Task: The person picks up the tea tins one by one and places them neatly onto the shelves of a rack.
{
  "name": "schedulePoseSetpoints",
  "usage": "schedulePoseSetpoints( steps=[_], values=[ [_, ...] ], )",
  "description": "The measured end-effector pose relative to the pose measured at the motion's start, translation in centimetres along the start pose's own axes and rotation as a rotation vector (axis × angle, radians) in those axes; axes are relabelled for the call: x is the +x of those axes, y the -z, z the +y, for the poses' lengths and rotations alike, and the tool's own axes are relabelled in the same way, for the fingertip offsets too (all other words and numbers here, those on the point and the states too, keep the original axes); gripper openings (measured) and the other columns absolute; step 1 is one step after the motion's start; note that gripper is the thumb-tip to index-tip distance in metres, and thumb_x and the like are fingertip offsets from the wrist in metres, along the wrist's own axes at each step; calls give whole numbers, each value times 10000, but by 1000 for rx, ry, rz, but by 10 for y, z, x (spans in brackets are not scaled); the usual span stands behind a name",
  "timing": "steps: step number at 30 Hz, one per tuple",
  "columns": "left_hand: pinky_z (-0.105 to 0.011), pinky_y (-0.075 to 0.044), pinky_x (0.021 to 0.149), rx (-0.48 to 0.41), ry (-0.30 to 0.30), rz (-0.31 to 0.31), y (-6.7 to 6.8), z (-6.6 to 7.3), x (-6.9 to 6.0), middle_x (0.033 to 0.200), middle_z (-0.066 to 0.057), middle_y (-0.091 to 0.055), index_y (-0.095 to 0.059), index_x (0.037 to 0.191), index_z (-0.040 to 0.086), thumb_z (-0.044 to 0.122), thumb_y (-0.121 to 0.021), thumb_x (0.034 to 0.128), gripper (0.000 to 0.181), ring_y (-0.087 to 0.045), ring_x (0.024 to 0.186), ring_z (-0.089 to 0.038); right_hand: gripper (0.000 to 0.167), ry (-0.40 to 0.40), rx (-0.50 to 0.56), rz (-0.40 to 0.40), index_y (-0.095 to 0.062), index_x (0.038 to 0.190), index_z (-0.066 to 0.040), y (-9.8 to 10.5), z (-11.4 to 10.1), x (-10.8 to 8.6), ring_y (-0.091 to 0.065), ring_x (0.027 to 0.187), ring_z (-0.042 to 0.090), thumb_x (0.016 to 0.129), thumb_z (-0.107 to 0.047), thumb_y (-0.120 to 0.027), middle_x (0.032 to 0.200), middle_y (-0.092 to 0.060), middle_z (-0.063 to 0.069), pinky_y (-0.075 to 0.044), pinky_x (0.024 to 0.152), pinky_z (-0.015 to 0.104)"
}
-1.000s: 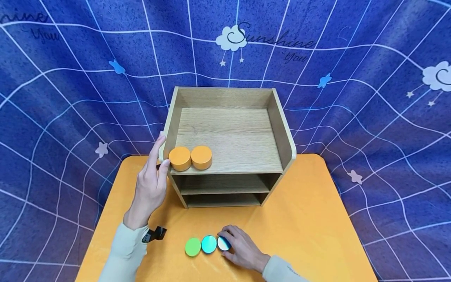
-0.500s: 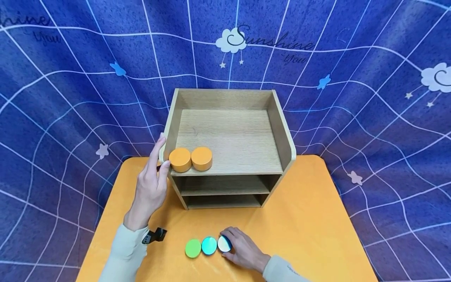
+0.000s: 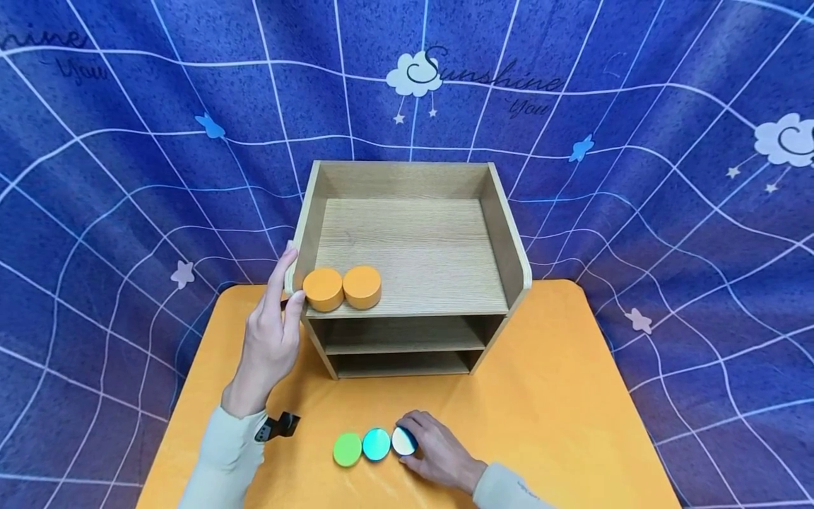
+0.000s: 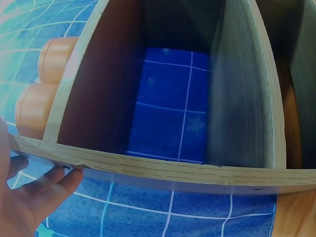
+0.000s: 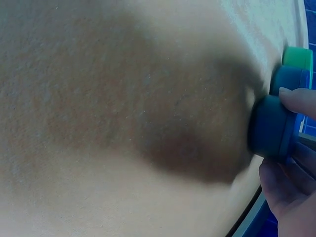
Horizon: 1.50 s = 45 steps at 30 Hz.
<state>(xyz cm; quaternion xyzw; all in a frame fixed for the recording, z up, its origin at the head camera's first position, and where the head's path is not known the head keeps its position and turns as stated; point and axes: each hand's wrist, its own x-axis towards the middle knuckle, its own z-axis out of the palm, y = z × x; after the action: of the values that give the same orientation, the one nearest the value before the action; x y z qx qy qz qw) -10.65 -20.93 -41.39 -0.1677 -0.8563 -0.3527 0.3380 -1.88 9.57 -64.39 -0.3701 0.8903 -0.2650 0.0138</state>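
My left hand holds the left side panel of a small wooden shelf, thumb at the front edge and fingers along the outside. In the left wrist view, fingertips press that panel's outer face. Two orange round tins sit side by side on the shelf's top at the front left corner, close to the thumb. Down on the table, my right hand grips a dark blue round tin whose top shines white in the head view. Left of it stand a light blue round tin and a green one.
Below its top the shelf has two open compartments facing me. An orange cloth covers the table. Blue patterned curtains surround the table's back and sides. A black strap mount sticks out from my left wrist.
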Motion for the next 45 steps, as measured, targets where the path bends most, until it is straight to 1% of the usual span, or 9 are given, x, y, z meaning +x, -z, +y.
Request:
schedulePoseSetpoints(
  steps=[6, 9, 12, 17, 25, 32, 35, 43, 45],
  values=[
    [-247, -281, 522, 4, -3, 7, 0, 0, -1, 1714, -36, -399, -380, 1677, 128, 7, -582, 1075, 647, -311, 569, -128, 538, -17, -17, -10, -680, 1332, -63, 0, -4, -1, -648, 1182, 180, 886, -258, -908, 1304, -660, 46, -574, 998, 361],
    [-259, -305, 536, -3, -5, 1, 0, 1, -1, 1718, -37, -390, -373, 1680, 128, -19, -588, 1064, 669, -437, 621, -180, 534, -29, -19, -13, -679, 1339, -71, 1, -5, -2, -645, 1183, 177, 896, -271, -899, 1310, -659, 42, -572, 1002, 372],
    [-302, -431, 595, -8, -2, -6, 0, 0, -1, 1725, -29, -378, -358, 1688, 138, -11, -576, 1074, 668, -673, 922, -334, 533, -33, -22, -5, -680, 1341, -75, 3, -5, -1, -646, 1177, 175, 897, -276, -896, 1307, -662, 36, -571, 999, 374],
    [-478, -556, 751, -6, 17, -14, 0, 0, -1, 1737, 2, -352, -337, 1699, 156, 24, -544, 1099, 648, -591, 1364, -379, 544, -27, -33, 11, -678, 1347, -74, 6, -5, -1, -648, 1173, 177, 897, -292, -895, 1306, -662, 38, -574, 994, 382],
    [-435, -551, 718, -8, 6, -6, 0, 1, 0, 1734, -19, -361, -338, 1696, 137, -5, -555, 1084, 664, -592, 1364, -380, 558, -27, -23, 41, -678, 1344, -66, 9, -7, -1, -654, 1157, 189, 877, -263, -910, 1298, -660, 52, -578, 989, 391],
    [-299, -366, 552, -13, 6, -2, 0, 1, 0, 1730, -22, -370, -350, 1691, 138, 50, -542, 1107, 620, -664, 971, -368, 573, -57, -14, 24, -678, 1370, -66, 12, -8, -3, -651, 1182, 198, 886, -270, -908, 1326, -652, 55, -574, 1005, 403],
    [-306, -420, 581, -11, 0, 0, -1, 0, 0, 1729, -23, -370, -350, 1690, 132, 51, -540, 1107, 619, -672, 1157, -398, 575, -73, -14, 12, -671, 1391, -78, 16, -10, -4, -642, 1204, 203, 902, -284, -894, 1344, -643, 49, -566, 1021, 415],
    [-292, -401, 570, -17, 3, -6, -1, -1, -1, 1738, -14, -351, -336, 1697, 136, 31, -537, 1102, 637, -639, 1267, -410, 572, -76, -7, 19, -669, 1401, -92, 26, -17, -3, -632, 1211, 208, 911, -296, -882, 1353, -640, 43, -563, 1020, 436],
    [-298, -399, 568, -15, 1, -6, 0, -1, -1, 1736, -20, -354, -340, 1695, 132, 50, -528, 1112, 618, -664, 1193, -411, 576, -61, -12, 37, -666, 1403, -94, 29, -20, -2, -633, 1206, 204, 911, -300, -882, 1352, -639, 43, -566, 1016, 433]
  ],
)
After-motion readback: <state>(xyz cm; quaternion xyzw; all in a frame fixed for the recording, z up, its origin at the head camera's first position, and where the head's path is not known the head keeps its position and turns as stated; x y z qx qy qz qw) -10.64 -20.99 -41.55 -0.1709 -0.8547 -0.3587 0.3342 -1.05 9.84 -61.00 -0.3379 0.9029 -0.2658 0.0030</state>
